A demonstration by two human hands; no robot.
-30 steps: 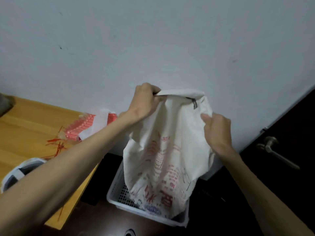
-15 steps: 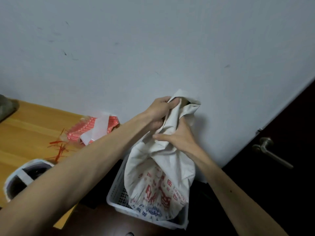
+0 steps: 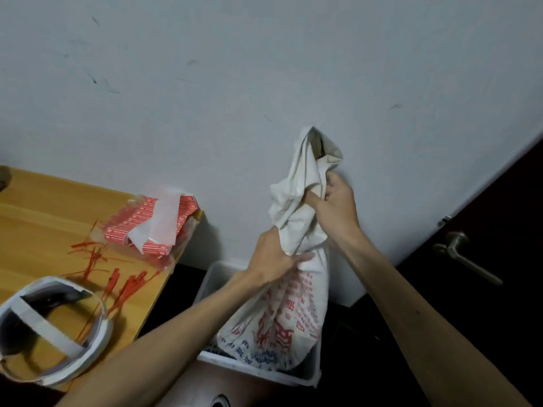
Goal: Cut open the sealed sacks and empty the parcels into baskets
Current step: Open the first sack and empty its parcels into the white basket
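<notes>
Both bare arms reach forward from the near side, over the floor beside the wall. The right hand (image 3: 338,201) is the higher one; its fingers are clenched around the gathered neck of the white sack (image 3: 282,318). The left hand (image 3: 273,259) is lower and to the left, and its fingers wrap the bunched cloth at the waist of the sack. The sack stands almost upright, with its long axis vertical. Its open mouth points up to the wall and its printed bottom sits inside the white basket (image 3: 211,277) on the floor. At the left a wooden table (image 3: 35,230) carries red ties (image 3: 117,286).
</notes>
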